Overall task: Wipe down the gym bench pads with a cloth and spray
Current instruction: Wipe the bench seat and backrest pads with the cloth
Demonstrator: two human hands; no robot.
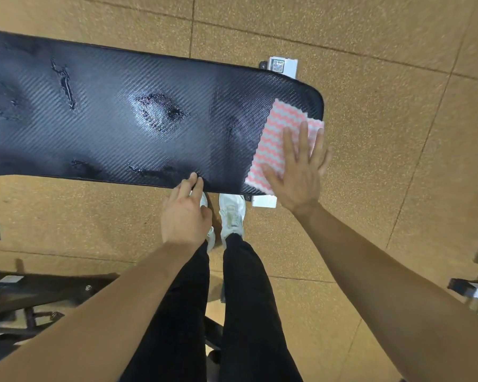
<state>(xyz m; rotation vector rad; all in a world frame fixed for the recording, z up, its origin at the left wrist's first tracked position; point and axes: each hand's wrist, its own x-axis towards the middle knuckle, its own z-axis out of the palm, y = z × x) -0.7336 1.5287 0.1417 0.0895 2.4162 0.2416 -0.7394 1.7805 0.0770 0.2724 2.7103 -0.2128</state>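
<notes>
Left hand [184,216], fingers relaxed, touches the bench pad [108,119] edge, probably bracing; right hand [298,172], spread flat, presses the cloth [276,133].

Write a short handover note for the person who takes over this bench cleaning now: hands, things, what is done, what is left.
Right hand: flat, pressing the pink-and-white zigzag cloth on the right end of the black woven-texture bench pad.
Left hand: fingertips rest on the pad's near edge, holding nothing.
Spray bottle: not in view.
Done: pad is sprayed; wet patches show.
Left: wipe the patches in the middle and at the left end.
</notes>
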